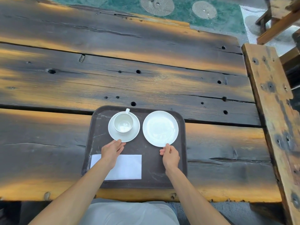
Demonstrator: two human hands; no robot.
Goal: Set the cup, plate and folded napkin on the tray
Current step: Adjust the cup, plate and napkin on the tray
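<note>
A dark brown tray (151, 179) lies on the wooden table near its front edge. On its far left a white cup (123, 123) stands upright on a white saucer (135, 134), handle pointing away. A white plate (159, 128) lies on the tray's far right. A folded white napkin (128, 166) lies flat at the near left, partly under my left forearm. My left hand (112, 151) pinches the saucer's near rim. My right hand (170, 155) pinches the plate's near rim.
The table (113, 75) is made of dark, weathered planks with holes and cracks. A wooden bench (274, 111) runs along the table's right side. Green ground with round stepping stones (157, 5) lies beyond the far edge.
</note>
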